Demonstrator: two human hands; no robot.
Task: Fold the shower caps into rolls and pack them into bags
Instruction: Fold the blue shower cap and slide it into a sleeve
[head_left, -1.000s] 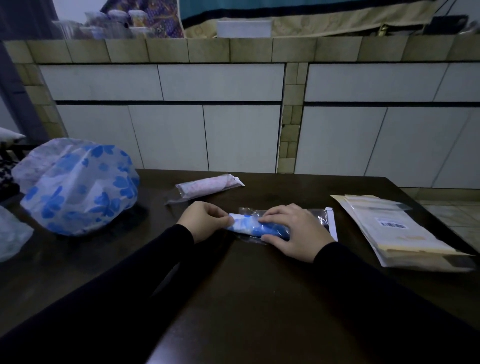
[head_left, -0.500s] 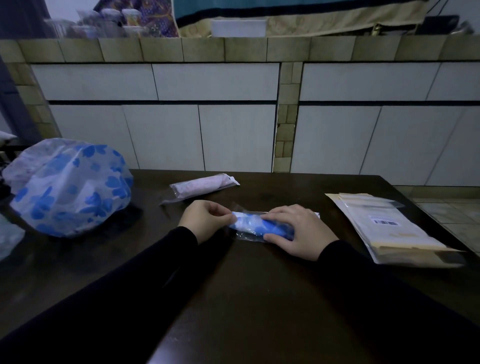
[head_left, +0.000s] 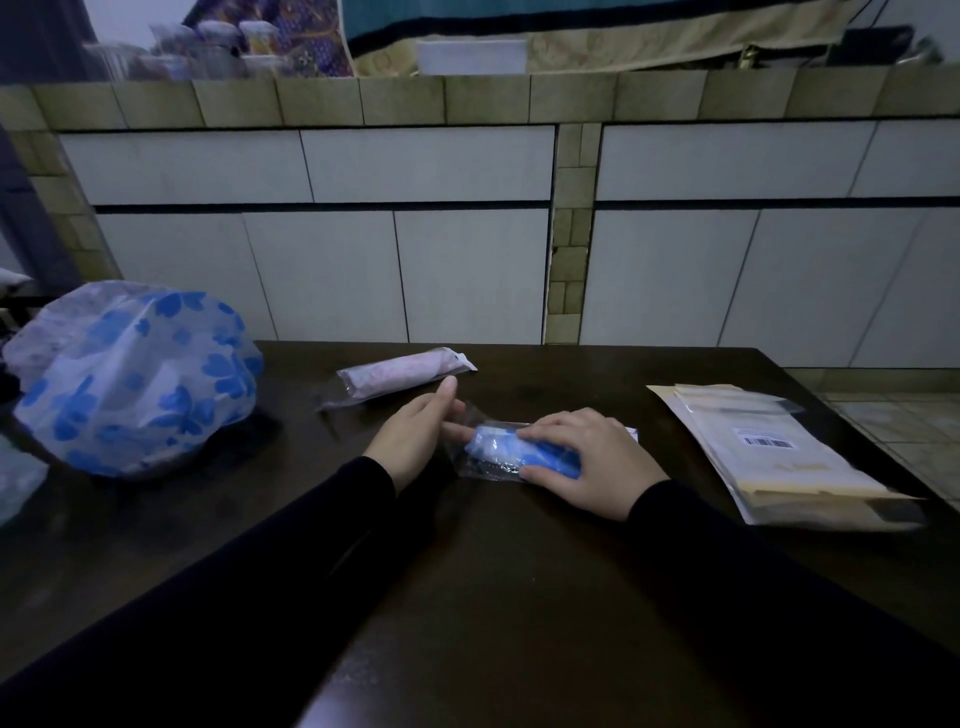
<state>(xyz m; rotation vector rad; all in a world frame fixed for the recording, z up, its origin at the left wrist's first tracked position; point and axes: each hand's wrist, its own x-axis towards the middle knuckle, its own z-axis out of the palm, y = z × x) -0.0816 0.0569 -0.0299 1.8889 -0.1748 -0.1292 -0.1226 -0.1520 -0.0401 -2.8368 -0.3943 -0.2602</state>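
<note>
A blue-flowered shower cap rolled into a tube lies inside a clear bag (head_left: 498, 451) in the middle of the dark table (head_left: 467, 597). My right hand (head_left: 587, 460) lies over the roll, fingers and thumb curled round it. My left hand (head_left: 418, 434) is at the bag's open left end with fingers straight, fingertips touching the bag's mouth. A pink rolled cap in its bag (head_left: 400, 375) lies just beyond my left hand. A puffed-up blue-flowered shower cap (head_left: 135, 379) sits at the far left.
A stack of flat clear bags (head_left: 779, 457) with a barcode label lies at the right, near the table's right edge. A tiled white wall rises straight behind the table. More plastic shows at the left edge (head_left: 15, 478).
My left hand has let go of the roll's left end and opened, its fingers now straight at the bag's mouth. The right hand stays on the roll.
</note>
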